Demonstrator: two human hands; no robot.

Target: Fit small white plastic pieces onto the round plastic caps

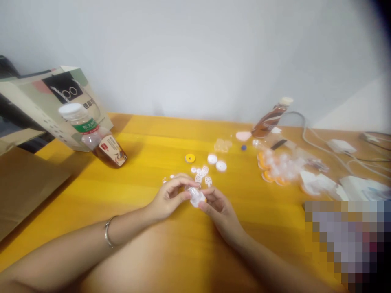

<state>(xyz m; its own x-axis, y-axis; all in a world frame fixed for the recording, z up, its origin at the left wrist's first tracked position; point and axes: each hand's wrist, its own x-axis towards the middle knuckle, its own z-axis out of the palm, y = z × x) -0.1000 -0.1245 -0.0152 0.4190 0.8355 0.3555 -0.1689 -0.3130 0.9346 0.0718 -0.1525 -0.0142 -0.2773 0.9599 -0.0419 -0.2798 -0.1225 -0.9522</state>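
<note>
In the head view, the left hand (168,200) and right hand (221,211) meet above the table (146,142), fingers curled in. Both have hold of one small clear piece (196,197) with an orange edge, pinched between left thumb and fingers on one side and right thumb and fingers on the other. A bracelet (107,232) circles the left forearm.

Just beyond the hands lie white cutouts (199,178), a yellow disc (190,161) and two white discs (221,166). Farther right are a blue disc (243,147), a pink piece (243,136) and a blurred pile (284,169) of clear and orange parts. A bottle (105,142) stands at left before a paper bag (45,106); cables (324,148) run at right.
</note>
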